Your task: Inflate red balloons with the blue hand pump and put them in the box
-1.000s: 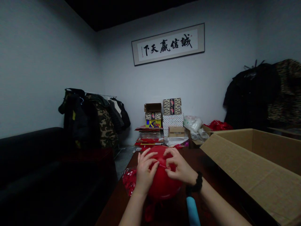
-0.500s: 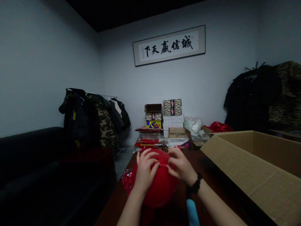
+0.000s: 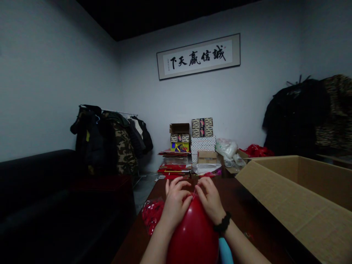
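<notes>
The left hand (image 3: 174,203) and right hand (image 3: 210,201) held a red balloon (image 3: 194,234) by its neck, fingers (image 3: 189,198) seemingly pinched tight, near a cardboard box (image 3: 291,198) on a dark table (image 3: 247,205).

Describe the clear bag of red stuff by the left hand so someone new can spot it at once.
On the dark wooden table, find the inflated red balloon held between the person's left hand and right hand. Just left of that left hand, near the table edge, lies a clear plastic bag of small red pieces: lumpy and see-through, unlike the smooth, taut balloon.
</notes>
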Demonstrator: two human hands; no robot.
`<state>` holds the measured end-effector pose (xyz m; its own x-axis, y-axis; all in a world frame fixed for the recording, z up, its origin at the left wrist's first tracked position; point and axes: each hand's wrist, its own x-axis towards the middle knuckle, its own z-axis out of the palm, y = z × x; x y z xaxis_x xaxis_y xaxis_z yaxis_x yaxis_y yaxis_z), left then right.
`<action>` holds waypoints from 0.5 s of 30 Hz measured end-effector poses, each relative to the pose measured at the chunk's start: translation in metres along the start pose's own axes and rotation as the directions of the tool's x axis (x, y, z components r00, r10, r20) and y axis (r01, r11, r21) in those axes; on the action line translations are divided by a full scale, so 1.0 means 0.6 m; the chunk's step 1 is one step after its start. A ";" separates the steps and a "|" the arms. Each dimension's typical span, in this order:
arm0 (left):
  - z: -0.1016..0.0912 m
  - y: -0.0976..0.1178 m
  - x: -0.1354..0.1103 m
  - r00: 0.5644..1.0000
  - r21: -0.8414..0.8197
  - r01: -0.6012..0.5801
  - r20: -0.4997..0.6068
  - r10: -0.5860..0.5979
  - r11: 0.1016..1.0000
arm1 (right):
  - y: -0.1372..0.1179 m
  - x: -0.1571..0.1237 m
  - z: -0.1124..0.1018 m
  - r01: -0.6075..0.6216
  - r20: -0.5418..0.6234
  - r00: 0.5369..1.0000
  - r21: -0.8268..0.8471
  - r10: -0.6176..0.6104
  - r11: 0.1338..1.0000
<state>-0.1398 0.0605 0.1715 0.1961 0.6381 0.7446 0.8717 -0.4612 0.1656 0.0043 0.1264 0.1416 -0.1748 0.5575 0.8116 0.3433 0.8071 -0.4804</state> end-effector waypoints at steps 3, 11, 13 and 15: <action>-0.002 -0.002 -0.003 1.000 0.005 0.018 0.011 -0.018 1.000 | 0.002 -0.002 0.008 -0.078 -0.091 0.993 0.028 0.080 0.997; 0.002 0.005 -0.002 0.999 -0.014 0.032 0.001 -0.032 0.999 | 0.002 0.008 0.028 -0.281 -0.175 0.928 0.247 0.328 0.927; 0.004 0.007 -0.002 0.999 -0.017 0.034 -0.012 -0.034 0.999 | -0.002 0.008 0.033 -0.314 -0.142 0.918 0.309 0.370 0.898; 0.004 0.010 -0.002 1.000 -0.012 0.027 -0.016 -0.027 1.000 | -0.003 0.007 0.037 -0.341 -0.110 0.909 0.361 0.402 0.868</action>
<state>-0.1338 0.0588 0.1700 0.1654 0.6402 0.7502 0.8710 -0.4517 0.1934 -0.0176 0.1315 0.1388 0.0813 0.8099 0.5809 0.0244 0.5810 -0.8135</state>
